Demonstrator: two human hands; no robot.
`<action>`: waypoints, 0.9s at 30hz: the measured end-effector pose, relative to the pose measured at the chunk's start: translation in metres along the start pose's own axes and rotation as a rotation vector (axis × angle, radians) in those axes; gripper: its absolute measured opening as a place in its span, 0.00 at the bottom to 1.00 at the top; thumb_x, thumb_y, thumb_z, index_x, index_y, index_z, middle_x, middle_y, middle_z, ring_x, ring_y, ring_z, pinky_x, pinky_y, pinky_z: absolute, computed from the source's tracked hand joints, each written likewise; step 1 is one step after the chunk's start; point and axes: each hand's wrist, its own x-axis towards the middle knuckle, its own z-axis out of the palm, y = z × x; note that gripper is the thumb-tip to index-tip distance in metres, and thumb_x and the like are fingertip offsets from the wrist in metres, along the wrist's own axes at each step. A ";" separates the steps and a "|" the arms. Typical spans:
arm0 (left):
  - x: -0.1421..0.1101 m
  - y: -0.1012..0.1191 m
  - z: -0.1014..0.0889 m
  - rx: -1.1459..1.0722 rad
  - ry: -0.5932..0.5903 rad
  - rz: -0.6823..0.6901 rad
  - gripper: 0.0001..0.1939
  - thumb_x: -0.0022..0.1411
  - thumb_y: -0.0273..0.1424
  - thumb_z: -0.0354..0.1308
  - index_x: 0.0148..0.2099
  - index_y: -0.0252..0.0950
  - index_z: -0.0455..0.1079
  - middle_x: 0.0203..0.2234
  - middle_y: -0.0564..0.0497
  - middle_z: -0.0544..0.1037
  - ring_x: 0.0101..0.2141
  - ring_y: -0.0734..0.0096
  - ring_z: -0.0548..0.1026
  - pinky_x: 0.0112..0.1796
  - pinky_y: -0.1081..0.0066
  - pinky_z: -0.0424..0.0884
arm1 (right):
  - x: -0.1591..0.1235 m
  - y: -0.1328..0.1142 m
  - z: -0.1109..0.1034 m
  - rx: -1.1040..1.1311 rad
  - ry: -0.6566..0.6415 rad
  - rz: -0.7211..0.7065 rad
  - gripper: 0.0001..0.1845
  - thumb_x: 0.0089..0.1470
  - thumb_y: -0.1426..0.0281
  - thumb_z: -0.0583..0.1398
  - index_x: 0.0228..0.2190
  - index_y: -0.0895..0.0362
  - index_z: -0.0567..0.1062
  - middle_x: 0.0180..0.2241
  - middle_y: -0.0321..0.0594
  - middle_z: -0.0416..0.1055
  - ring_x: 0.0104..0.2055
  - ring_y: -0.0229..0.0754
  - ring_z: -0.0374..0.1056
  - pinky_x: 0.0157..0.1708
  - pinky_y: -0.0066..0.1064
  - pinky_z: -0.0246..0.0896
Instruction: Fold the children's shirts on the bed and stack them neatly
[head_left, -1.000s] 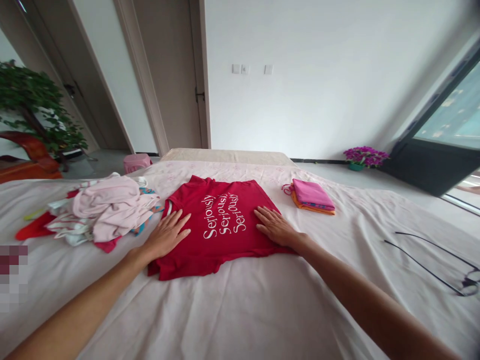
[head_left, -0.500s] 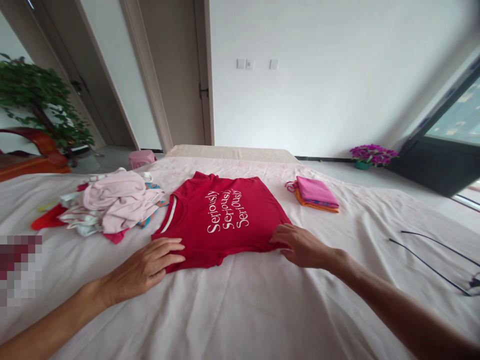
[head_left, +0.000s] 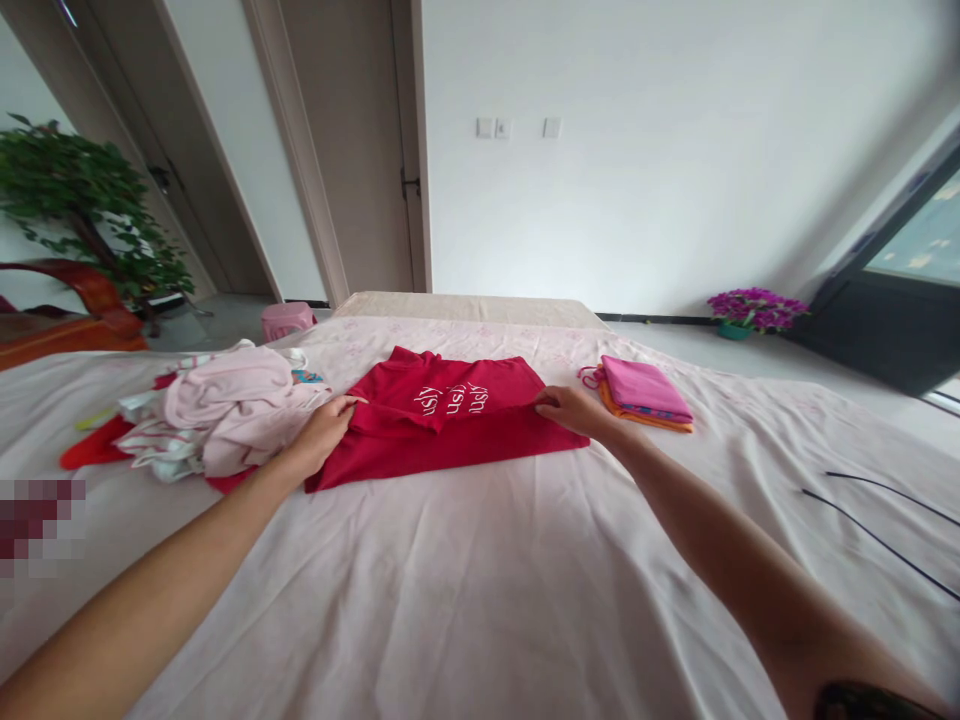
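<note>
A red T-shirt [head_left: 450, 440] with white lettering lies on the bed sheet, its near side turned over so that the flap hides part of the words. My left hand [head_left: 326, 428] pinches the flap at the collar end. At the hem end, my right hand [head_left: 566, 408] grips the same folded edge between thumb and fingers. To the left of the shirt sits a crumpled pile of clothes [head_left: 232, 400], mostly pale pink and white. On the right lies a folded stack of clothes [head_left: 646, 388], pink on top and orange below.
A pale sheet [head_left: 480, 600] with wrinkles covers the bed. The dark temples of a pair of glasses [head_left: 885, 540] show at the right edge. Beyond the bed are a pink stool [head_left: 289, 318], a pot of purple flowers [head_left: 754, 310] and a wooden chair [head_left: 82, 310].
Both hands have moved away from me, carrying the shirt's near edge up and over its front. The lettering was fully visible before and is now partly covered.
</note>
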 end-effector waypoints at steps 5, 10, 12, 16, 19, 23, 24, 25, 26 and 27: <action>-0.002 -0.024 -0.007 0.124 -0.086 -0.111 0.35 0.50 0.53 0.58 0.53 0.34 0.68 0.52 0.39 0.75 0.54 0.51 0.72 0.51 0.59 0.69 | -0.005 0.049 0.020 0.105 -0.011 0.174 0.25 0.52 0.60 0.62 0.49 0.58 0.76 0.35 0.43 0.77 0.35 0.45 0.72 0.34 0.32 0.64; -0.023 -0.040 -0.014 0.210 -0.066 -0.016 0.44 0.52 0.44 0.59 0.68 0.35 0.52 0.54 0.37 0.73 0.52 0.52 0.74 0.47 0.60 0.72 | -0.022 0.052 0.027 0.078 0.091 0.179 0.25 0.55 0.61 0.60 0.53 0.56 0.72 0.37 0.42 0.77 0.39 0.46 0.72 0.36 0.32 0.64; -0.029 -0.040 -0.015 0.323 -0.024 0.022 0.41 0.56 0.44 0.56 0.68 0.35 0.52 0.44 0.43 0.78 0.45 0.55 0.78 0.44 0.61 0.72 | -0.025 0.045 0.028 -0.029 0.131 0.195 0.22 0.58 0.61 0.57 0.52 0.53 0.73 0.40 0.42 0.77 0.42 0.47 0.72 0.37 0.32 0.63; -0.041 -0.037 -0.016 0.552 0.028 0.047 0.37 0.61 0.46 0.50 0.69 0.40 0.50 0.37 0.49 0.80 0.37 0.60 0.79 0.40 0.64 0.71 | -0.031 0.031 0.032 -0.170 0.191 0.248 0.23 0.62 0.59 0.53 0.55 0.53 0.70 0.41 0.44 0.78 0.43 0.49 0.73 0.37 0.33 0.62; -0.044 -0.041 -0.013 0.601 0.042 0.108 0.35 0.62 0.44 0.49 0.68 0.39 0.52 0.47 0.44 0.78 0.45 0.58 0.78 0.44 0.64 0.71 | -0.036 0.022 0.034 -0.231 0.200 0.240 0.24 0.63 0.58 0.52 0.57 0.52 0.68 0.43 0.45 0.78 0.44 0.50 0.73 0.37 0.33 0.61; -0.047 -0.044 -0.017 0.520 -0.020 0.210 0.29 0.61 0.41 0.49 0.63 0.37 0.61 0.51 0.43 0.76 0.48 0.58 0.76 0.47 0.63 0.70 | -0.048 0.019 0.029 -0.207 0.184 0.243 0.22 0.63 0.58 0.51 0.55 0.51 0.69 0.41 0.43 0.78 0.44 0.50 0.73 0.37 0.34 0.61; -0.051 -0.043 -0.020 0.523 -0.046 0.204 0.29 0.61 0.41 0.50 0.62 0.37 0.62 0.48 0.44 0.77 0.46 0.59 0.77 0.46 0.64 0.71 | -0.054 0.020 0.027 -0.194 0.174 0.252 0.23 0.63 0.58 0.52 0.56 0.50 0.69 0.40 0.42 0.79 0.44 0.50 0.73 0.36 0.33 0.61; -0.056 -0.042 -0.023 0.542 -0.078 0.186 0.28 0.61 0.41 0.50 0.61 0.38 0.63 0.44 0.46 0.78 0.44 0.59 0.78 0.44 0.64 0.71 | -0.060 0.021 0.023 -0.192 0.152 0.261 0.23 0.62 0.57 0.52 0.56 0.50 0.69 0.39 0.42 0.79 0.43 0.50 0.73 0.35 0.33 0.61; -0.063 -0.039 -0.026 0.571 -0.114 0.163 0.27 0.60 0.40 0.51 0.60 0.39 0.64 0.41 0.47 0.79 0.43 0.59 0.78 0.42 0.65 0.72 | -0.066 0.023 0.020 -0.203 0.117 0.272 0.24 0.61 0.57 0.53 0.55 0.50 0.70 0.39 0.42 0.79 0.43 0.51 0.73 0.35 0.34 0.61; -0.070 -0.036 -0.029 0.605 -0.149 0.144 0.26 0.60 0.38 0.52 0.59 0.40 0.65 0.39 0.49 0.79 0.42 0.60 0.78 0.41 0.66 0.72 | -0.072 0.024 0.016 -0.225 0.074 0.285 0.24 0.61 0.56 0.54 0.55 0.50 0.70 0.39 0.43 0.78 0.43 0.51 0.73 0.35 0.34 0.60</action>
